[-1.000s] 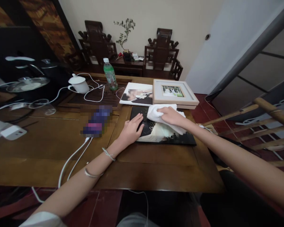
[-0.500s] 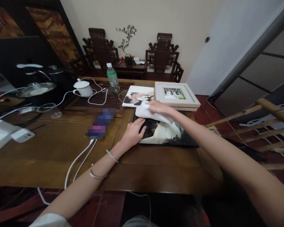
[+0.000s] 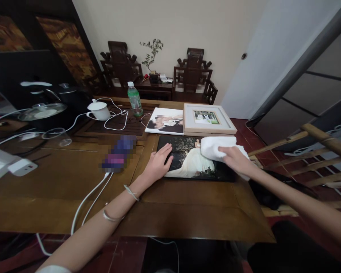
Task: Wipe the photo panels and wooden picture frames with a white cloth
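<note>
A dark photo panel (image 3: 193,159) showing a figure in a long white dress lies flat on the wooden table (image 3: 170,212). My left hand (image 3: 159,162) rests on its left edge with the fingers stretched out. On the panel's right part, my right hand (image 3: 235,158) grips a folded white cloth (image 3: 217,147), which covers that side of the picture. Just behind the panel lie a white photo board (image 3: 170,127) and a light wooden picture frame (image 3: 210,118) with a small photo in it.
Left of the panel are a phone (image 3: 118,153) with a white cable, a lidded white cup (image 3: 99,110) and a green-labelled bottle (image 3: 135,99). A clear plastic cup (image 3: 58,136), a pot (image 3: 42,113) and a power strip (image 3: 0,167) stand farther left. A wooden chair (image 3: 324,140) is at the right.
My right hand has moved the cloth from the panel's upper left across to its right side. The left hand stays on the left edge. The view has shifted slightly.
</note>
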### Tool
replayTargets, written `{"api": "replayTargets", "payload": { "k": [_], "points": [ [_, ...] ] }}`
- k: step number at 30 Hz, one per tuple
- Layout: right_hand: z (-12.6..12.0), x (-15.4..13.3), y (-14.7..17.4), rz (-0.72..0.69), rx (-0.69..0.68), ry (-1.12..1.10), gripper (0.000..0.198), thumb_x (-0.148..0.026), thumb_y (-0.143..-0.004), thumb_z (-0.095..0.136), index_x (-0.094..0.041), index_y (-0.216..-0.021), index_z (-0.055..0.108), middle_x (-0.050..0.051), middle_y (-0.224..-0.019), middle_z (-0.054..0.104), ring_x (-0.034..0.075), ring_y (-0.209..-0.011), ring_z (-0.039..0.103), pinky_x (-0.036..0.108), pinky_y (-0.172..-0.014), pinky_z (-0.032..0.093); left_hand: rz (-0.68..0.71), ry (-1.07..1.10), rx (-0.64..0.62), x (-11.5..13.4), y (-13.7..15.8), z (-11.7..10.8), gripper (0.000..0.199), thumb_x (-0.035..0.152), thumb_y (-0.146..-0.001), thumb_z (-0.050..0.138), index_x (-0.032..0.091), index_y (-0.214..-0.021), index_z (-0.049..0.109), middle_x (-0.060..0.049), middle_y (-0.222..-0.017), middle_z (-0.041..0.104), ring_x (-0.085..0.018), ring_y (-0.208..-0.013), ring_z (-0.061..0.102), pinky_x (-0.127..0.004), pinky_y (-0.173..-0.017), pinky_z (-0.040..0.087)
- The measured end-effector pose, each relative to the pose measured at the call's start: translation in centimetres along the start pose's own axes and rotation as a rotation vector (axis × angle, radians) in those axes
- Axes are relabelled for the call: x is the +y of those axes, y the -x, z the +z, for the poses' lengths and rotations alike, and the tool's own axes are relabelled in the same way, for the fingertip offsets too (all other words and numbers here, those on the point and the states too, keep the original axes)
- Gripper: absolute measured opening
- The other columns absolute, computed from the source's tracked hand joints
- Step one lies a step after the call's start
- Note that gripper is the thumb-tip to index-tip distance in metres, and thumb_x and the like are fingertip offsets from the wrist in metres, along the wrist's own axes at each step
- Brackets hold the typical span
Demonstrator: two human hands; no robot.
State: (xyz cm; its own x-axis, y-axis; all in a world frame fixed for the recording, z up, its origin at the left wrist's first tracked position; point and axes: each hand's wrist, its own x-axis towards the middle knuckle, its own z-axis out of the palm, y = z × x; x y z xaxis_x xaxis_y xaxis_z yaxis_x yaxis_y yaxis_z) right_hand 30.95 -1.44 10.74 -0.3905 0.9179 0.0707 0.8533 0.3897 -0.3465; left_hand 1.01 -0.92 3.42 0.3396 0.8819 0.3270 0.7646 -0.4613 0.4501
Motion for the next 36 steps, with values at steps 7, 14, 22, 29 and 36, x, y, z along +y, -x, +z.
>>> {"api": "replayTargets", "payload": {
  "k": [7, 14, 22, 29, 36],
  "points": [
    [2.2, -3.9, 8.0, -0.147, -0.073, -0.074, 0.03, -0.006, -0.056, 0.035, -0.024, -0.074, 0.051, 0.004, -0.082, 0.067, 0.025, -0.085, 0.063, 0.045, -0.098, 0.035, -0.008, -0.002, 0.003, -0.1, 0.0, 0.4, 0.04, 0.024, -0.092, 0.042, 0.016, -0.13, 0.051, -0.012, -0.143, 0.046, -0.022, -0.136, 0.037, -0.045, -0.106, 0.038],
    [0.6, -1.7, 2.7, -0.136, -0.072, -0.03, 0.011, -0.013, -0.06, 0.035, -0.024, -0.06, 0.035, -0.002, -0.055, 0.042, 0.018, -0.059, 0.047, 0.031, -0.064, 0.035, 0.016, -0.004, 0.0, -0.4, -0.1, 0.4, 0.04, 0.025, -0.092, 0.042, 0.016, -0.13, 0.051, -0.012, -0.143, 0.047, -0.023, -0.136, 0.037, -0.047, -0.108, 0.036],
    [-0.7, 1.6, -5.1, -0.107, -0.059, -0.021, 0.008, -0.016, -0.06, 0.037, -0.022, -0.064, 0.042, 0.003, -0.069, 0.054, 0.02, -0.072, 0.049, 0.03, -0.07, 0.033, 0.019, 0.014, -0.01, -0.4, 0.0, 0.2, 0.04, 0.026, -0.093, 0.041, 0.016, -0.131, 0.051, -0.013, -0.143, 0.046, -0.023, -0.136, 0.037, -0.048, -0.107, 0.036],
    [-0.1, 2.1, -3.1, -0.082, 0.009, -0.003, 0.009, -0.015, -0.06, 0.036, -0.023, -0.063, 0.037, 0.001, -0.063, 0.048, 0.02, -0.067, 0.048, 0.03, -0.067, 0.034, 0.028, 0.034, 0.009, -0.5, 0.0, 0.4, 0.04, 0.027, -0.093, 0.042, 0.017, -0.13, 0.051, -0.012, -0.142, 0.047, -0.023, -0.136, 0.037, -0.047, -0.108, 0.035],
    [0.8, -2.2, 6.1, -0.078, -0.088, -0.093, 0.014, -0.011, -0.06, 0.034, -0.025, -0.062, 0.031, -0.001, -0.057, 0.045, 0.02, -0.061, 0.049, 0.034, -0.073, 0.038, 0.007, 0.02, 0.002, -0.4, 0.0, 0.5, 0.04, 0.025, -0.093, 0.041, 0.017, -0.13, 0.05, -0.012, -0.143, 0.046, -0.023, -0.137, 0.036, -0.048, -0.109, 0.034]
  ]
}}
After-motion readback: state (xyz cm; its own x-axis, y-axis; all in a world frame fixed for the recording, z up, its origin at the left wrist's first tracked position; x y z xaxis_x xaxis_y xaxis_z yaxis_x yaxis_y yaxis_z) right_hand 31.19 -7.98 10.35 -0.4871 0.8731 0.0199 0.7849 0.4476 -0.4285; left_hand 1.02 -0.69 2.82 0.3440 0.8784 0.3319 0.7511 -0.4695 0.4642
